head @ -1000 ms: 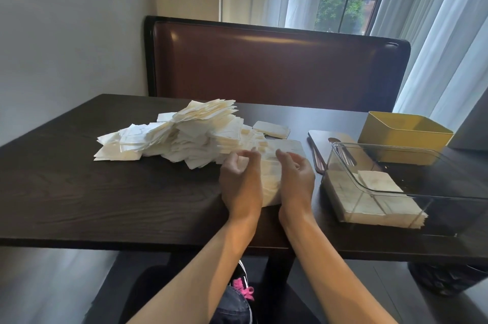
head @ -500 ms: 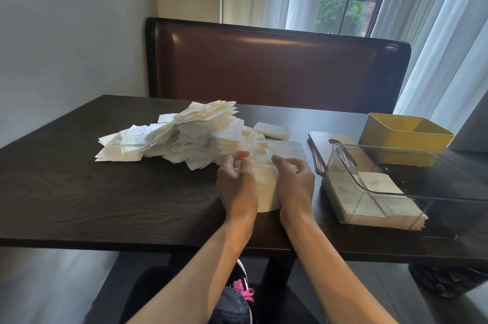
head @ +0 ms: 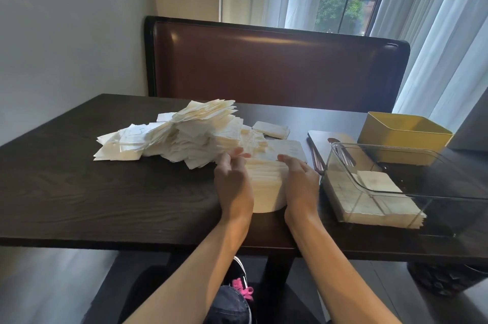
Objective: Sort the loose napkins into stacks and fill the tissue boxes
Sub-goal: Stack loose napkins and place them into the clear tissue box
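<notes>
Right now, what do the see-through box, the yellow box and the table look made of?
The see-through box looks like clear glossy plastic: napkins show through its walls. The yellow box seems matte, painted metal or plastic; I cannot tell which. The table looks like dark wood, with visible grain.

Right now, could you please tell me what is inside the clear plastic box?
The clear plastic box holds stacked napkins lying flat, with a smaller stack on top. Its far right end is out of view.
</notes>
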Demonstrator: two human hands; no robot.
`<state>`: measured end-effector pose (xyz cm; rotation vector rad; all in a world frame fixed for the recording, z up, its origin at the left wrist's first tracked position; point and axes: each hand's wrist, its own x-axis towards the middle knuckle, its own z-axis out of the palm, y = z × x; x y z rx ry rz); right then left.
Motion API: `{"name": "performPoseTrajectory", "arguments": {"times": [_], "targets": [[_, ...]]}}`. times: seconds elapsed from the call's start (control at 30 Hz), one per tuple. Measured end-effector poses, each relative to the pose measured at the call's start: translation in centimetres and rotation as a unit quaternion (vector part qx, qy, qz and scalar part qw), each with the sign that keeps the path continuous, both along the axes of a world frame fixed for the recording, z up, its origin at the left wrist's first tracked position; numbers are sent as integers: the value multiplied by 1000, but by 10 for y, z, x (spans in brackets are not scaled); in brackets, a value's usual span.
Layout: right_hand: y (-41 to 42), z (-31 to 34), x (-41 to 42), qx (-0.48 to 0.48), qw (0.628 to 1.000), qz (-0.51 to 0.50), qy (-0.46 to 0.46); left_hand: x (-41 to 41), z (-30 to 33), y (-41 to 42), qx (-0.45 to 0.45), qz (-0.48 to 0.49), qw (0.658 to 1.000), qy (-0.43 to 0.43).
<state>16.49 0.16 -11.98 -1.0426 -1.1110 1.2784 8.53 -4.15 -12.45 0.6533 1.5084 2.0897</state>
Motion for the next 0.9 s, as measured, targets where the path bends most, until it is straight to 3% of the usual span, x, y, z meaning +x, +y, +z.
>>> {"name": "performPoseTrajectory", "arguments": {"times": [0.27,0.37,0.5,0.67,0.77,0.9], "targets": [[-1,0,-7,62,996,-28,-63,8,-2,7,-35,22,996,74],[-3,-2,-5,62,997,-3,-47,6,3,10,-28,57,995,78],[-5,-1,6,119,986,91,-68,-8,10,15,-24,104,992,69],[-6,0,28,189,930,254,-188,-23,10,18,-18,114,992,53],[2,2,34,196,928,234,-215,-22,11,11,-13,49,994,93],[10,3,36,168,966,149,-131,-16,12,-2,-30,-127,985,110]]}}
